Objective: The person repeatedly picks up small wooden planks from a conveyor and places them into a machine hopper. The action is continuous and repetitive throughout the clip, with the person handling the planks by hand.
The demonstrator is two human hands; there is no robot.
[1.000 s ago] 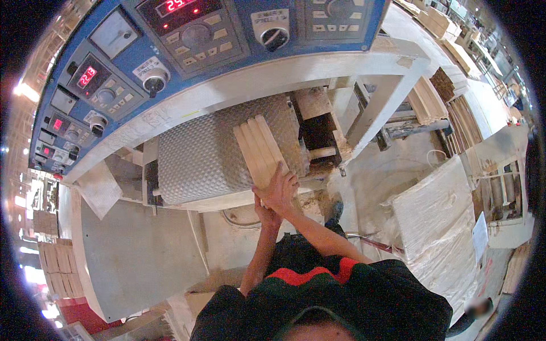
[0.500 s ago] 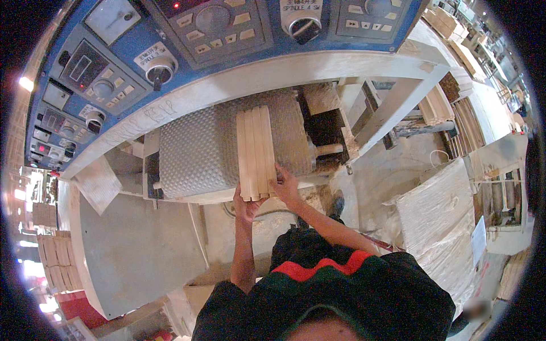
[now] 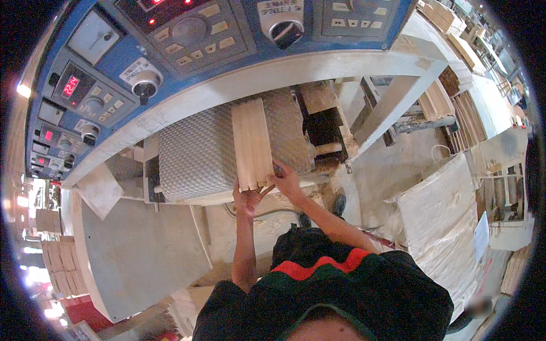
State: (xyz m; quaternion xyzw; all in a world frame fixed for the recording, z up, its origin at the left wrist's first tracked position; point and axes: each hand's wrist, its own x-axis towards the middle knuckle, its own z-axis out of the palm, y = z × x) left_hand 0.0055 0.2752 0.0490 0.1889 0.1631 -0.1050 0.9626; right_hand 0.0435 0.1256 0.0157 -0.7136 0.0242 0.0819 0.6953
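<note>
Several pale wooden strips [image 3: 252, 145] lie side by side on a grey dimpled conveyor belt [image 3: 196, 149], their long sides running away from me. At their near end, my left hand [image 3: 248, 201] grips from below and the left, its fingers partly hidden under the wood. My right hand [image 3: 286, 182] holds the right edge near the same end, thumb and fingers closed against it. The near ends of the strips are slightly uneven and overhang the belt's front edge.
A blue control panel [image 3: 222, 59] with knobs and small displays stands above a white machine beam [image 3: 239, 79]. A grey sheet-metal surface [image 3: 142, 250] is at the left. Wrapped material [image 3: 438, 227] sits at the right, and stacked boards [image 3: 469, 128] stand beyond.
The wooden strips have shifted slightly farther away on the belt, with both hands still at their near end. My left hand's fingers have spread a little more under the ends.
</note>
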